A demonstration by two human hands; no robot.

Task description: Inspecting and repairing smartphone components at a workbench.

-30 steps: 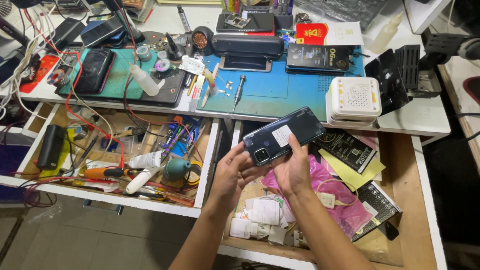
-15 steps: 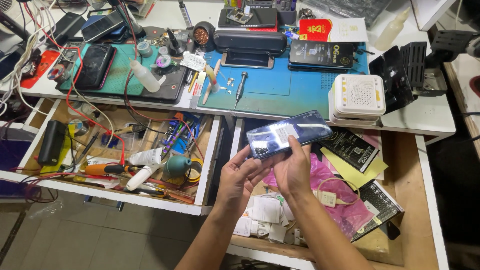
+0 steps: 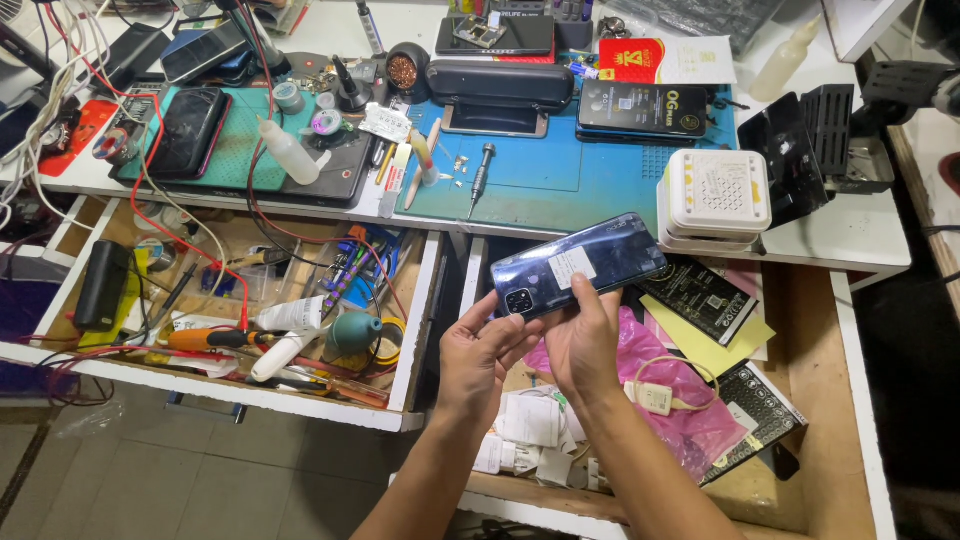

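Note:
Both my hands hold a dark blue smartphone (image 3: 590,262), back side up, with a white sticker on its back and a camera block at its left end. My left hand (image 3: 482,350) grips the camera end from below. My right hand (image 3: 585,340) supports the middle, thumb on the back near the sticker. The phone hovers above an open wooden drawer (image 3: 810,400) at the front of a repair bench.
The right drawer holds a pink bag (image 3: 690,400), phone batteries (image 3: 705,295) and a white charger (image 3: 655,397). The left drawer (image 3: 240,300) holds tools, wires and a teal blower bulb. On the blue mat (image 3: 560,175) lie a screwdriver (image 3: 478,178), other phones and a white box (image 3: 715,195).
The phone has tilted a little between my hands and catches light differently. My hands stay over the right drawer in nearly the same place.

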